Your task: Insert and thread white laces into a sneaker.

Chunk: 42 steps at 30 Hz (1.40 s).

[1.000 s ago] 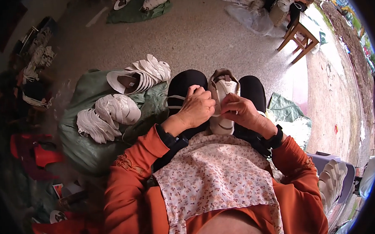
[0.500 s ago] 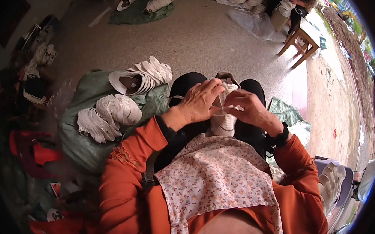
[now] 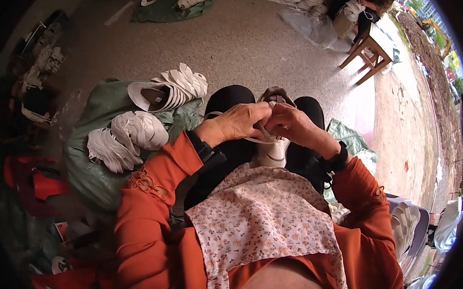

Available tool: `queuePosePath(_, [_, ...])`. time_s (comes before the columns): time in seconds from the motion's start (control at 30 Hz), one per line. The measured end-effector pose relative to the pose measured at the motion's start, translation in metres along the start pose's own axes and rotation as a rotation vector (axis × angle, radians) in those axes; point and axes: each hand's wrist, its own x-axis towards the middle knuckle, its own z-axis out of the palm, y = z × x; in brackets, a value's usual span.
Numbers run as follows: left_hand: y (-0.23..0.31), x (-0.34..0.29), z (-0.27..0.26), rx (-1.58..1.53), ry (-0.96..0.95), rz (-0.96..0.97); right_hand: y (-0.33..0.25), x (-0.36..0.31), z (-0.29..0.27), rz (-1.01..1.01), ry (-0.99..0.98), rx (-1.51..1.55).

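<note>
Head: stool [image 3: 379, 40] beyond part-hidden shoe [image 3: 273, 152].

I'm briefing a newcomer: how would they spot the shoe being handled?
Start at the floral apron; beyond it are two black-clad knees. Between them, under the left hand and right hand, is the pale shoe, toe toward the apron. Unlike the stacked uppers on the green sack, it sits alone.

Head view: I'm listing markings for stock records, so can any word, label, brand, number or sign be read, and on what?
No text can be read.
White, layered shoe-upper stack: pale mark inside, too small.
White, rounded piece at lower left: dark mark, too blurred.
Cream mesh shoe: nothing legible; left hand and right hand partly cover it.
</note>
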Motion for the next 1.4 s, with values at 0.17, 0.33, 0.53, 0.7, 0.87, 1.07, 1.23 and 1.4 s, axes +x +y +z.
queuePosePath(0.17, [-0.006,-0.003,0.01,0.039,0.118,0.066,-0.001,0.007,-0.001,0.027,-0.001,-0.033])
queuePosePath(0.33, [-0.007,-0.005,0.015,0.042,0.172,0.102,0.009,0.008,-0.003,-0.001,-0.043,0.058])
queuePosePath(0.53, [0.031,0.0,0.007,-0.104,0.064,-0.16,0.037,-0.003,-0.074,0.315,0.496,-0.29])
queuePosePath(0.7, [0.018,0.005,0.022,-0.051,0.085,-0.173,0.011,-0.015,-0.061,0.522,0.367,1.179])
queuePosePath(0.87, [0.014,0.009,0.003,-0.314,-0.078,-0.252,0.06,-0.032,-0.065,0.182,0.451,1.64])
queuePosePath(1.07, [0.012,0.02,-0.008,-0.442,-0.243,-0.333,0.212,-0.169,-0.194,0.135,0.921,1.494])
queuePosePath(1.23, [0.013,0.024,0.002,-0.275,-0.097,-0.346,0.228,-0.249,-0.253,0.26,1.299,1.538])
queuePosePath(1.4, [0.02,0.018,0.006,-0.147,-0.064,-0.434,0.261,-0.241,-0.241,0.184,1.223,1.267])
